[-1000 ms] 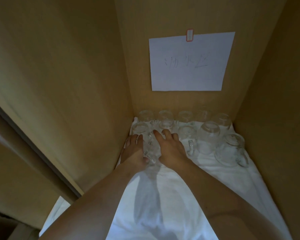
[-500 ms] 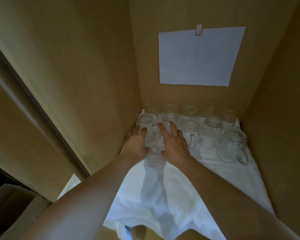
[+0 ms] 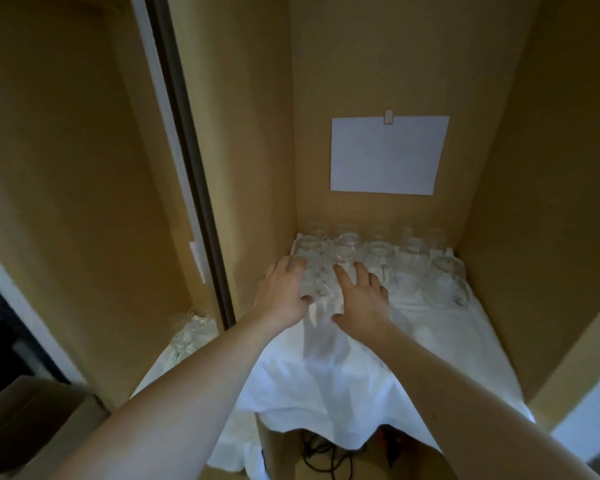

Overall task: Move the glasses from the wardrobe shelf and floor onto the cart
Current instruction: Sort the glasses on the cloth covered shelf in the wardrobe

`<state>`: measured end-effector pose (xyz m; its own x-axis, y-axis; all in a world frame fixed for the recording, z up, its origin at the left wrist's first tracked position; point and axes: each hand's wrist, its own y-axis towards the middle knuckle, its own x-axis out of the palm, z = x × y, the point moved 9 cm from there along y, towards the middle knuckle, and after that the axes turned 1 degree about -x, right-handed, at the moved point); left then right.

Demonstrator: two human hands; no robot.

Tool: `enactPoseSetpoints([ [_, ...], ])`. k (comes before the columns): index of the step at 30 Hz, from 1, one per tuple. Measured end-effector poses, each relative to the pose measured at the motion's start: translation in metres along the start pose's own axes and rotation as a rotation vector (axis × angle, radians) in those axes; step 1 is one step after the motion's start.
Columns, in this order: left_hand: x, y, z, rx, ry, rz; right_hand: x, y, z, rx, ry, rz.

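Clear glass mugs (image 3: 378, 254) stand packed in rows at the far end of the white cloth-covered wardrobe shelf (image 3: 413, 358). Left hand (image 3: 284, 292) and right hand (image 3: 361, 299) curl round one near-left mug (image 3: 317, 284). Risk: lifting it could knock touching neighbours; loose cloth may drag.

Dim light falls on tan wooden wardrobe walls (image 3: 378, 64); a white paper sheet (image 3: 385, 157) hangs on the back wall, a dark door rail (image 3: 191, 168) stands left.
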<state>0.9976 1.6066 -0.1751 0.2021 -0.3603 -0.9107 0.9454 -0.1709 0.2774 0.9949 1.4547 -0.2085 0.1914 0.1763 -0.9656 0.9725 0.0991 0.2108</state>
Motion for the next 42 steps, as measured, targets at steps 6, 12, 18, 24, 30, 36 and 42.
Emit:
enactPoseSetpoints([
  [6,-0.032,-0.073,-0.020,-0.025,-0.050,0.003,-0.013,-0.062,-0.056,-0.018,0.019,0.000],
  [12,-0.059,-0.137,-0.052,-0.062,-0.035,0.012,-0.009,-0.110,-0.113,-0.061,0.051,-0.033],
  [18,-0.087,-0.193,-0.096,-0.121,-0.015,0.029,0.008,-0.139,-0.175,-0.128,0.062,-0.072],
  [24,-0.094,-0.224,-0.140,-0.225,0.030,0.008,0.029,-0.151,-0.227,-0.206,0.072,-0.118],
  [30,-0.093,-0.229,-0.195,-0.307,0.059,0.004,0.053,-0.133,-0.271,-0.279,0.116,-0.163],
  [36,-0.094,-0.206,-0.246,-0.390,0.079,0.002,0.076,-0.091,-0.307,-0.340,0.174,-0.179],
  [42,-0.085,-0.168,-0.286,-0.433,0.080,-0.022,0.103,-0.040,-0.328,-0.372,0.171,-0.223],
])
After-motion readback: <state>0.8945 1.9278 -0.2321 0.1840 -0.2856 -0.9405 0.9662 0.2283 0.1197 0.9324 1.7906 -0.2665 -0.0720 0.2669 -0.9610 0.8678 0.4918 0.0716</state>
